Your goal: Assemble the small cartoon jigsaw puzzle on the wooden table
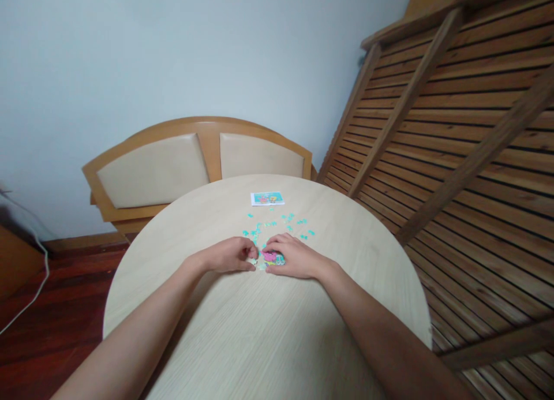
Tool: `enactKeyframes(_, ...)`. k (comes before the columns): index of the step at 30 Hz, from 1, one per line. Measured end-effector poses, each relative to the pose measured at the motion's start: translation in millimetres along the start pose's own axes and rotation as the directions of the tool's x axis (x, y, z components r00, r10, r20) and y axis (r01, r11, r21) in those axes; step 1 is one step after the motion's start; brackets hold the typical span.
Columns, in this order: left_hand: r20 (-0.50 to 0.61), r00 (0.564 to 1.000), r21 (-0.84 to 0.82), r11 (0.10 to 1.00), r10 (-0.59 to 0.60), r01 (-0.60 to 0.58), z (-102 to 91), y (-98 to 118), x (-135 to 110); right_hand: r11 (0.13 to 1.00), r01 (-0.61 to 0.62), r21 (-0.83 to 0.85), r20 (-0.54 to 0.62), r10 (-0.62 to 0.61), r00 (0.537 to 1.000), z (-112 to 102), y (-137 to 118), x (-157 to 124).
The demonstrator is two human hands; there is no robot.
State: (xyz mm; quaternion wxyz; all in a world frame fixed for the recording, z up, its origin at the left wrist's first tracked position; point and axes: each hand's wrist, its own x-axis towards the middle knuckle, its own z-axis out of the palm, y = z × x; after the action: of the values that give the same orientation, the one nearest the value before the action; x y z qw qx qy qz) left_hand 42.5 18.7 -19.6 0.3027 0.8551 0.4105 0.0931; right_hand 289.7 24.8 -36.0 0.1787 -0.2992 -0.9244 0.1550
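Note:
Both my hands rest together near the middle of a round pale wooden table (268,331). My left hand (231,254) is curled, its fingertips pinched at the edge of a small joined patch of jigsaw pieces (269,257) with pink and teal colours. My right hand (294,255) lies over the right side of that patch with fingers bent down onto it. Several loose teal jigsaw pieces (281,224) lie scattered just beyond my hands. A small picture card (267,198) lies farther back on the table.
A wooden bench with two beige padded back panels (194,163) stands behind the table against a pale wall. A slatted wooden frame (454,129) leans at the right. A white cable (38,273) hangs at the left over dark red floorboards.

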Motion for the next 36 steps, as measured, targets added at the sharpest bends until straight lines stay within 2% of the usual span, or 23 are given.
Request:
enactKeyframes(14, -0.002, 0.997, 0.062, 0.995, 0.074, -0.074, 4.9, 0.4, 3.0, 1.0, -0.006, -0.013, -0.01, 0.006, 1.0, 1.5, 0.1, 1.0)
enactKeyframes(23, -0.039, 0.996, 0.079, 0.994, 0.08, -0.077, 5.1, 3.1, 1.7, 1.0, -0.003, -0.009, 0.0, 0.003, 1.0, 2.6, -0.1, 0.5)
enactKeyframes(26, -0.05, 0.995, 0.078, 0.994, 0.087, -0.083, 3.6, 4.3, 1.3, 1.0, 0.021, 0.011, -0.008, -0.021, 1.0, -1.6, 0.9, 0.5)
enactKeyframes(28, -0.083, 0.993, 0.065, 0.994, 0.088, -0.083, 1.1, 4.0, 0.7, 0.999, 0.026, 0.019, -0.054, -0.025, 0.998, -9.1, 6.6, -1.7)
enactKeyframes(31, -0.212, 0.974, 0.133, 0.99, 0.077, -0.049, -3.3, -2.7, 0.8, 0.996, -0.089, -0.017, -0.198, 0.084, 0.977, -24.5, 27.4, -10.8)
enactKeyframes(33, -0.314, 0.947, 0.209, 0.978, 0.076, -0.009, -5.2, -12.3, 1.9, 0.968, -0.249, -0.037, -0.3, 0.227, 0.926, -34.0, 47.3, -19.9)
enactKeyframes(36, -0.354, 0.932, 0.269, 0.963, 0.081, 0.019, -5.8, -29.4, 4.0, 0.911, -0.409, -0.059, -0.331, 0.368, 0.869, -41.8, 76.0, -32.9)
